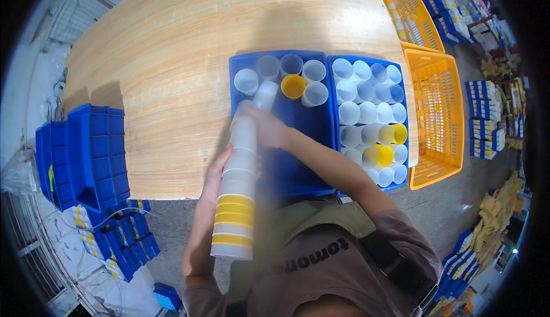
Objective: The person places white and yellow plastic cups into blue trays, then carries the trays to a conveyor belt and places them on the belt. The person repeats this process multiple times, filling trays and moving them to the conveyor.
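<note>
Translucent nested cups form a tall stack [236,185] above the blue tray [303,122]. Left hand [217,171] grips its middle. Right hand [266,128] grips its top.

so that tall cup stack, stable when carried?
Probably light: the cup stack looks like thin translucent plastic. Likely top-heavy and bendy, being long and tilted. The left hand grips mid-stack, the right hand steadies the top, suggesting it wobbles.

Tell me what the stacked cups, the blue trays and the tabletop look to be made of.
Stack of cups: likely thin plastic, frosted translucent white with a few opaque yellow ones; light shows through the walls. Blue tray: seemingly rigid moulded plastic, uniform colour with a faint sheen. Tabletop: wood or wood-look laminate, pale with straight grain lines; which one is unclear.
</note>
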Motion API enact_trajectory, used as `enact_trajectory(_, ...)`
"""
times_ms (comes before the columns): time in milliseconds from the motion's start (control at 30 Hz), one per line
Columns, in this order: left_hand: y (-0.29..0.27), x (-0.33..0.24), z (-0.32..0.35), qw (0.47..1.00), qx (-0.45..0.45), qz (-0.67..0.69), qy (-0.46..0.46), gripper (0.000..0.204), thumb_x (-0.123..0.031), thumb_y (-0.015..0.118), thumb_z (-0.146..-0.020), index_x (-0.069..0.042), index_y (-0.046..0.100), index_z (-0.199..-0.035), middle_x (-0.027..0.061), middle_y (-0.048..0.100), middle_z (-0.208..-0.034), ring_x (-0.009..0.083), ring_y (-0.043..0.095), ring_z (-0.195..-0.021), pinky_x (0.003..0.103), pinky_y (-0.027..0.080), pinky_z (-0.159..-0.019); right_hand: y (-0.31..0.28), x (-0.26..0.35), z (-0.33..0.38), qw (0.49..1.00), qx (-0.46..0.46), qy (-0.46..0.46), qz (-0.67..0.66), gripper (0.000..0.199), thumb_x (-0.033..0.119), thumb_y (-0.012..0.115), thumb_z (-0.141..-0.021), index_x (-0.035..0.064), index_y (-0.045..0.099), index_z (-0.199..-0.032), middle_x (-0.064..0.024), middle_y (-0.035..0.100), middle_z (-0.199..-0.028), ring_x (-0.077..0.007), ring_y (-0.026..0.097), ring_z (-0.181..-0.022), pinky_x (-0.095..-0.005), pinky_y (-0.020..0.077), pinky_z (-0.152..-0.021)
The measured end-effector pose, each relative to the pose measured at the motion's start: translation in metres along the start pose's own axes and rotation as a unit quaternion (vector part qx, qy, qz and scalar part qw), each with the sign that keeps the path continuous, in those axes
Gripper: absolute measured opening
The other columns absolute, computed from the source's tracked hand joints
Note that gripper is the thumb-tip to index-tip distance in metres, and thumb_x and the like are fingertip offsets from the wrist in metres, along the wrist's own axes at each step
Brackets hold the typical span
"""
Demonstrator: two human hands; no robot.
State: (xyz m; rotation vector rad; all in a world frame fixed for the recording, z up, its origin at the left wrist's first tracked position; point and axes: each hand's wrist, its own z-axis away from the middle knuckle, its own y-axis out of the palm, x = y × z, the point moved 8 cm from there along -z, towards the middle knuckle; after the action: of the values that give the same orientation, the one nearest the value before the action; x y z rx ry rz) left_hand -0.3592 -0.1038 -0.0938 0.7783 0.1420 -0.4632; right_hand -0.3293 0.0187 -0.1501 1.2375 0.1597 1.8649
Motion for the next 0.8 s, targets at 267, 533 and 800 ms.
enact_trajectory(267,0.007,0.003,0.025,1.0,0.019,-0.008,-0.007,0.053,-0.042,0.05,-0.098,0.002,0.049,-0.127,0.02,0.064,-0.098,0.0258,0.067,-0.08,0.038,0.058,-0.068,-0.04,-0.049,-0.023,0.995,0.0,0.06,-0.077,0.039,0.035,0.039,-0.103,0.0016,0.051,-0.121,-0.0121,0.062,-0.109,-0.0211,0.059,-0.1,-0.0361,0.0481,-0.091)
enact_trajectory(533,-0.036,0.025,0.026,0.999,-0.018,-0.03,-0.015,0.062,-0.045,0.042,-0.101,0.005,0.036,-0.136,0.0238,0.06,-0.11,0.0275,0.067,-0.087,0.037,0.06,-0.067,-0.089,-0.032,0.012,0.911,-0.25,-0.088,0.315,0.053,0.038,0.064,-0.091,-0.0052,0.051,-0.118,-0.0206,0.061,-0.106,-0.0337,0.061,-0.1,-0.0433,0.0485,-0.089)
enact_trajectory(800,-0.057,0.036,-0.051,0.999,0.004,0.006,-0.04,0.058,-0.044,0.046,-0.099,0.003,0.038,-0.132,0.0217,0.061,-0.105,0.0278,0.067,-0.087,0.037,0.061,-0.068,-0.112,-0.028,0.005,0.886,-0.376,-0.121,0.241,0.077,0.034,0.081,-0.075,-0.0088,0.041,-0.125,-0.0228,0.057,-0.114,-0.0304,0.057,-0.109,-0.0429,0.0466,-0.09)
